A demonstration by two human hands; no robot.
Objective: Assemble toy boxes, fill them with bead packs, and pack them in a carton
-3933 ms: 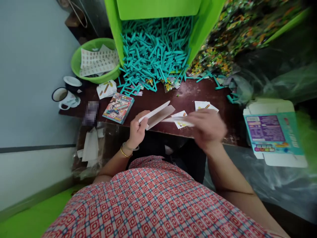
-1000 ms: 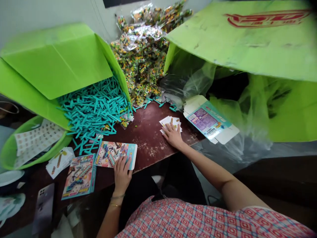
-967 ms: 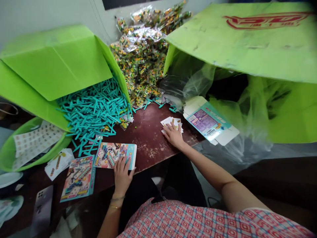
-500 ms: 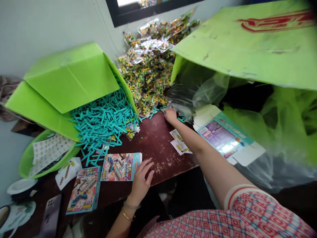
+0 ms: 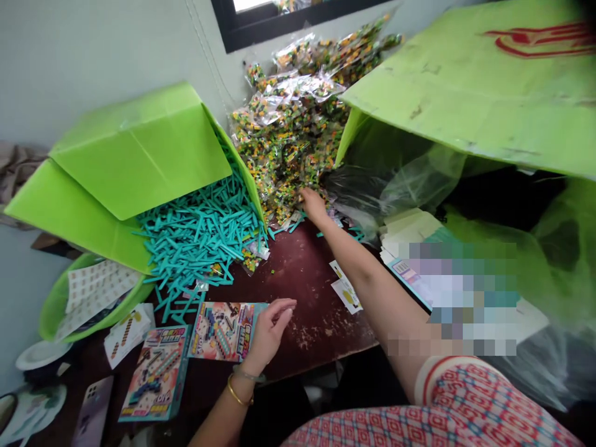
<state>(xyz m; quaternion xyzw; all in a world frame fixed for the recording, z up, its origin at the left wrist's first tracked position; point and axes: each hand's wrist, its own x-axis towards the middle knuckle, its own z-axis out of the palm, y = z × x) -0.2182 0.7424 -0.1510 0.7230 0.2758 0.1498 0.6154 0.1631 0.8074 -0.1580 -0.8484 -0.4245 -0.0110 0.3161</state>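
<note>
My right hand (image 5: 313,206) reaches to the front of a tall heap of clear plastic bags (image 5: 288,136) holding small orange, green and black pieces. Its fingers are curled closed against one of these bags, with the fingertips partly hidden. Near the table's front edge, my left hand (image 5: 272,330) holds nothing, its fingers stretched out and the thumb apart. It is beside the right end of a flat printed toy box (image 5: 223,332). A second such box (image 5: 156,372) lies to the left. Loose teal plastic sticks (image 5: 200,230) spill from a green carton (image 5: 139,149).
White printed cards (image 5: 345,287) lie under my right forearm. A stack of flattened boxes (image 5: 412,226) is at the right, below a big green carton (image 5: 465,93) with plastic sheeting. A green basket (image 5: 49,310), printed sheets (image 5: 133,332) and a phone (image 5: 90,410) are at the left.
My right hand has moved from the teal sticks at the table's back up to the bag heap. My left hand's fingers have drawn closer together. The view has shifted slightly.
</note>
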